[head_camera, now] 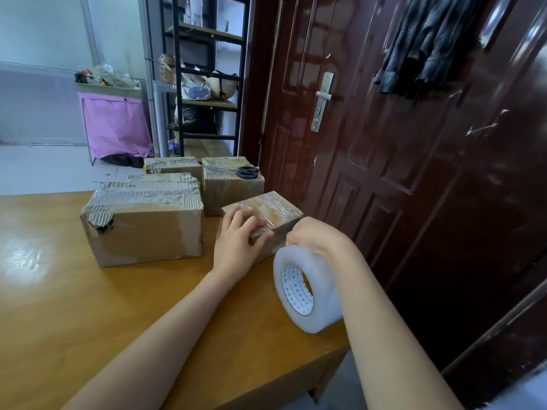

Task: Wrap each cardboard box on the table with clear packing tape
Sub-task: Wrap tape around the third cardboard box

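- Small cardboard box [266,213]: stands near the right edge of the wooden table [88,306], its top glossy with clear tape already on it; I can read no label through the film.
- Left hand [239,238]: I see it laid on the near left corner of the small box, fingers curled over the top edge and thumb against the near face, gripping the box.
- Right hand [313,236]: wrapped round the top of the roll of clear packing tape [305,288], just beside the box's near right corner; the fingertips are hidden behind the roll.
- Roll of tape: thick and milky, tilted with its open core toward me. The white inner core bears small dark repeated printing, too small for me to read.
- Large cardboard box [142,223]: just left of the small box, torn at its upper left corner so the corrugation shows; tape crosses its top.
- Further boxes: one medium box [231,193] behind the small box carries black-handled scissors [242,172] on its top; two lower boxes [171,165] lie behind the large one.
- Surroundings: a dark red panelled door [370,128] with a metal handle [322,96] stands to the right, striped cloth [429,39] hanging on it; a black shelf rack [207,84] and a pink-skirted stand [115,122] lie beyond the table.
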A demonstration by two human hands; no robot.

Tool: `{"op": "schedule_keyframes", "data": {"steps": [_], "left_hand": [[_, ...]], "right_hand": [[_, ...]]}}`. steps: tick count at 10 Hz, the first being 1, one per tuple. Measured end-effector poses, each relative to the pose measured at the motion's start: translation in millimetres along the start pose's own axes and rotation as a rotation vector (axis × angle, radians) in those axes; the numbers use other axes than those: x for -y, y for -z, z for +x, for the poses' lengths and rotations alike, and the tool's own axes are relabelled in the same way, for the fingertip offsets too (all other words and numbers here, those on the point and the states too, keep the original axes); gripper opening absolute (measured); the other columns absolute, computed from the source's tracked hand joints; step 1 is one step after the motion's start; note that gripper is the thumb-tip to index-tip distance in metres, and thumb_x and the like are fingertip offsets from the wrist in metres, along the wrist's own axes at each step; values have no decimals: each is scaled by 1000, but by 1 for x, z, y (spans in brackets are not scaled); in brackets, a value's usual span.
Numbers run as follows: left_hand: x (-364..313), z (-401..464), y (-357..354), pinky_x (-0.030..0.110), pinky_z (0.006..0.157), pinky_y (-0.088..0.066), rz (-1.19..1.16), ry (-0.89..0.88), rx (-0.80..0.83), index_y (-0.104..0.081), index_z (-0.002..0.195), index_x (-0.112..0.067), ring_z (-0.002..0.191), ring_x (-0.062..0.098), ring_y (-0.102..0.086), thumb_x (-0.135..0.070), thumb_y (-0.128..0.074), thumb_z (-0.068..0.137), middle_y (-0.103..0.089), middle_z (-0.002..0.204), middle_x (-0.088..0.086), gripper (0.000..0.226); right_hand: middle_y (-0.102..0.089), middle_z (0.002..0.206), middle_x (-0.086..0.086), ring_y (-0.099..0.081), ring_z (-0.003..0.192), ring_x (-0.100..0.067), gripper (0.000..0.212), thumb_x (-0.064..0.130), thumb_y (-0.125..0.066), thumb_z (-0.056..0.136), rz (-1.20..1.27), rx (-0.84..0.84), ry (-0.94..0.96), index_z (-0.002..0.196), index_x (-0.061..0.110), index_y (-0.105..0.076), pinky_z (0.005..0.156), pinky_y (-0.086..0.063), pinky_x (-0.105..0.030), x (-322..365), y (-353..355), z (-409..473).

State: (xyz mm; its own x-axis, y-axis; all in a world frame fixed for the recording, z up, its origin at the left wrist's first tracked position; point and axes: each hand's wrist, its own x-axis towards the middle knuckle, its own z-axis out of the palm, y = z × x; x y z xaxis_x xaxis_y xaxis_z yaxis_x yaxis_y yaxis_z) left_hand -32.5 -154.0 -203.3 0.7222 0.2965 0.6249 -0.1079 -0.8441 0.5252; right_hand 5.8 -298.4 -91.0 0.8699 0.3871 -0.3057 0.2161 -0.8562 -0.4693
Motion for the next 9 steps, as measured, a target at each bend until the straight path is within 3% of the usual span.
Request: {"op": "schedule_keyframes", "data": {"steps": [2, 3, 4, 5, 6, 7, 8, 9], "left_hand": [[8, -6, 2, 51, 105, -39, -11, -74, 47, -59, 127, -19, 140, 24, -25, -49, -54, 87, -51, 138, 5, 51], [9, -8, 5, 51, 109, -37, -39, -75, 59, -49, 138, -16, 143, 24, -24, -36, -70, 84, -46, 145, 4, 62], [10, -9, 7, 48, 111, -35, 15, -85, 66, -51, 135, -13, 143, 23, -24, -33, -75, 83, -47, 144, 3, 61], [7, -14, 9, 41, 111, -32, 6, -59, 40, -51, 135, -13, 143, 20, -25, -34, -74, 83, -46, 145, 2, 60], [6, -16, 12, 34, 114, -26, -37, -52, 25, -47, 140, -12, 142, 20, -26, -31, -74, 83, -41, 149, 4, 66], [8, -17, 16, 27, 112, -23, -86, -17, -4, -45, 141, -10, 142, 18, -27, -30, -72, 85, -40, 150, 4, 66], [10, -19, 19, 27, 112, -24, -137, 22, -36, -45, 141, -10, 141, 17, -29, -38, -63, 89, -41, 149, 4, 62], [12, -23, 23, 26, 111, -26, -196, 29, -44, -44, 140, -11, 139, 13, -32, -47, -55, 93, -42, 148, 3, 61]], "right_hand": [[-38, 72, 2, -34, 59, -9, 32, 13, -55, 92, 16, -52, 30, 67, 21, -36, 55, -31, -18, -4, -1, -8], [-41, 70, 1, -40, 61, -14, 29, 12, -53, 91, 7, -99, 49, 66, 19, -40, 53, -34, -22, -8, -3, -14], [-39, 59, 0, -36, 51, -15, 29, 7, -49, 87, 61, -169, 85, 59, 13, -43, 43, -25, -25, -15, -4, -27], [-54, 69, -4, -45, 56, -17, 21, 8, -50, 88, 128, -204, 107, 68, 10, -55, 49, -31, -24, -24, -4, -39], [-64, 94, -9, -61, 80, -25, 20, 7, -45, 92, 133, -335, 125, 89, 5, -64, 65, -47, -32, -30, -7, -47], [-59, 91, -6, -56, 75, -21, 21, 5, -39, 95, 109, -538, 221, 84, 11, -55, 63, -46, -33, -29, -16, -62], [-46, 85, 4, -43, 77, -18, 28, 0, -37, 94, -57, -639, 361, 75, 19, -37, 51, -27, -22, -18, -33, -77], [-53, 104, 0, -45, 100, -21, 10, 9, -42, 98, -228, -644, 546, 98, 15, -50, 60, -30, -23, -4, -64, -90]]}}
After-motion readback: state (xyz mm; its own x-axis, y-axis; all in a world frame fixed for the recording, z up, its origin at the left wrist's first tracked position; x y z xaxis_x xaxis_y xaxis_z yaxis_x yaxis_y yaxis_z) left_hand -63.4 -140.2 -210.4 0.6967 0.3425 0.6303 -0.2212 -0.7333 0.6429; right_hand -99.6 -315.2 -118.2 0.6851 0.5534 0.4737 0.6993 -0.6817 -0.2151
